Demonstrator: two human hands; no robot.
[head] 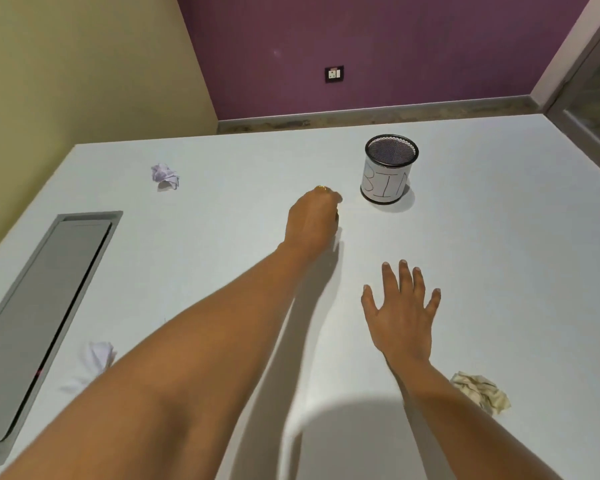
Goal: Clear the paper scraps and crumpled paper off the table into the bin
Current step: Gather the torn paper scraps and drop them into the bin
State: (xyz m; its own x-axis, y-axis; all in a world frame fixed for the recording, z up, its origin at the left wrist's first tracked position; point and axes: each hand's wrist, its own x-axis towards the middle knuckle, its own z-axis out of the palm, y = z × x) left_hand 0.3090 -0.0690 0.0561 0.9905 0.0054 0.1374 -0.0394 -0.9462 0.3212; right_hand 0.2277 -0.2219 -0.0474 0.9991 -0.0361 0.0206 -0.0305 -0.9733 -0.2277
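White bench point(499, 254) runs out to a purple wall point(361, 46). Nearest, a cream crumpled paper point(480, 391) lies just beside the right forearm, and a white crumpled paper point(99, 356) lies by the left forearm, near a grey hatch point(39, 323) set in the top. The right hand point(404, 313) has its fingers straight and spread, holding nothing. Farther on, the left hand point(314, 214) has its fingers curled under; whether it grips anything cannot be told. Beyond stands the bin point(390, 169), upright, with a third crumpled paper point(165, 175) far left.

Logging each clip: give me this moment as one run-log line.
left hand curled near bin, grip hidden | right hand open, spread | far-left paper, near-left paper, near-right paper on table
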